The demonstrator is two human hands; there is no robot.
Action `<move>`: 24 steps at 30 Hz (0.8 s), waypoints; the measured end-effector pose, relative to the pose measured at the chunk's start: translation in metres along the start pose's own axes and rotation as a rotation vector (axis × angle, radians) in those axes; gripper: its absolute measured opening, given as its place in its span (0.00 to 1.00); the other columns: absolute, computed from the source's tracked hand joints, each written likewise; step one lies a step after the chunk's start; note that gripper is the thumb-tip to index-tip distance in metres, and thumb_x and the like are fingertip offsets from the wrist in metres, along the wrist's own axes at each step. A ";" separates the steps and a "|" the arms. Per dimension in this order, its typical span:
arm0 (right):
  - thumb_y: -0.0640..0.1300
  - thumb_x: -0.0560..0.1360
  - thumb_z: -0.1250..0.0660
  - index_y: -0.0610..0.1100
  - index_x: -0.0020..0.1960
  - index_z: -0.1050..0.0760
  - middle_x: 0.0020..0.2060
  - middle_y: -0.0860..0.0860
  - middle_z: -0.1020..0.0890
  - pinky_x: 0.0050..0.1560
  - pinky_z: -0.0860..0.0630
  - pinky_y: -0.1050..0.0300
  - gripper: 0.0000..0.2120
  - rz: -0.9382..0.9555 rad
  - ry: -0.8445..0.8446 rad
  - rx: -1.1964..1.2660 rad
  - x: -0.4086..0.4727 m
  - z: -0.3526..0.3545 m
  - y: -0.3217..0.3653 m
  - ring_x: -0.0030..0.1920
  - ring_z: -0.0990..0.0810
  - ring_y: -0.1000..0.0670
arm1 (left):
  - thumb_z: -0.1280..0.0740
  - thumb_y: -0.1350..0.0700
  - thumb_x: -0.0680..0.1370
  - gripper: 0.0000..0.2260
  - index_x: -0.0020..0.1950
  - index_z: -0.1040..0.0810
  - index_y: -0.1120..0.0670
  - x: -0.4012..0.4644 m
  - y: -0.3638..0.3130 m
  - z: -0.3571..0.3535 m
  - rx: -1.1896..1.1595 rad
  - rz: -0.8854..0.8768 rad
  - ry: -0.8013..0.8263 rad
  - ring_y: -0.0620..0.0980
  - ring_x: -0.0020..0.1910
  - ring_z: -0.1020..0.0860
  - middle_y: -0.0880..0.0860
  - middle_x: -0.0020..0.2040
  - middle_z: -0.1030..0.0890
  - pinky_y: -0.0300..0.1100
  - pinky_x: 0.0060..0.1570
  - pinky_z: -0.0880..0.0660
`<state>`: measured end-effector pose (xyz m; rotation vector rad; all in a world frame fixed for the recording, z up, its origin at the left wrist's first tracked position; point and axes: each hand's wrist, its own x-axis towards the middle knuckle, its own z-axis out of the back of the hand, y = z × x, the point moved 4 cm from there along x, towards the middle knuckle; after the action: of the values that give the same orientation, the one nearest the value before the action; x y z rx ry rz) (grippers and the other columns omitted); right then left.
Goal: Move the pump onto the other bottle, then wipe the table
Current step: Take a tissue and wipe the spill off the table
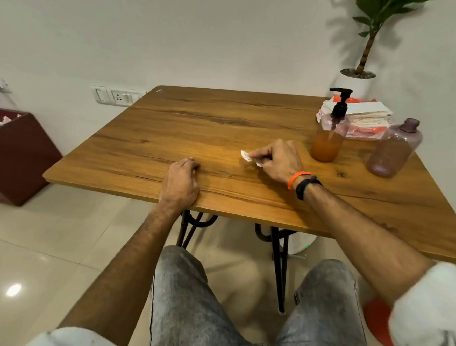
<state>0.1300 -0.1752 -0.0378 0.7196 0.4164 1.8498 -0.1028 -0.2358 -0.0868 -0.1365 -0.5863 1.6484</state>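
A black pump sits on the clear bottle holding orange liquid, at the right of the wooden table. A second purplish bottle with a plain cap stands further right, nearer the front edge. My right hand grips a small white tissue against the tabletop, just left of the pump bottle. My left hand rests on the table near its front edge, fingers curled down and holding nothing.
A stack of tissue packs lies behind the bottles. A potted plant stands past the table's far right corner. A maroon bin with crumpled paper sits on the floor at the left. My knees are under the table's front edge.
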 end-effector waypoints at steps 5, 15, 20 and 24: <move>0.34 0.75 0.34 0.50 0.59 0.19 0.56 0.49 0.16 0.63 0.25 0.55 0.18 0.078 0.135 -0.229 -0.001 -0.039 0.015 0.57 0.19 0.48 | 0.43 0.57 0.83 0.16 0.69 0.26 0.56 -0.001 0.001 0.001 0.002 0.000 0.015 0.54 0.72 0.33 0.54 0.72 0.28 0.50 0.74 0.39; 0.34 0.73 0.31 0.56 0.51 0.17 0.50 0.62 0.16 0.51 0.27 0.76 0.18 0.290 0.490 0.156 -0.071 -0.021 0.049 0.54 0.21 0.66 | 0.40 0.60 0.80 0.14 0.65 0.23 0.57 0.023 0.005 0.006 -0.035 0.010 0.001 0.56 0.66 0.28 0.56 0.65 0.22 0.50 0.70 0.33; 0.35 0.72 0.28 0.52 0.48 0.15 0.45 0.56 0.14 0.44 0.26 0.72 0.13 -0.066 0.033 0.273 0.020 -0.007 0.011 0.47 0.18 0.60 | 0.41 0.60 0.81 0.16 0.67 0.24 0.59 0.030 0.007 0.006 -0.040 0.006 0.019 0.57 0.69 0.31 0.57 0.69 0.25 0.51 0.73 0.37; 0.32 0.72 0.33 0.49 0.52 0.16 0.49 0.50 0.14 0.57 0.24 0.64 0.16 -0.089 -0.092 -0.051 0.070 -0.019 -0.011 0.50 0.17 0.52 | 0.42 0.59 0.81 0.16 0.69 0.25 0.59 0.029 0.008 0.004 -0.036 -0.006 0.023 0.56 0.71 0.33 0.57 0.71 0.27 0.51 0.74 0.39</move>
<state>0.1072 -0.1056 -0.0391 0.7364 0.3357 1.7306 -0.1171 -0.2096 -0.0799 -0.1798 -0.5985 1.6286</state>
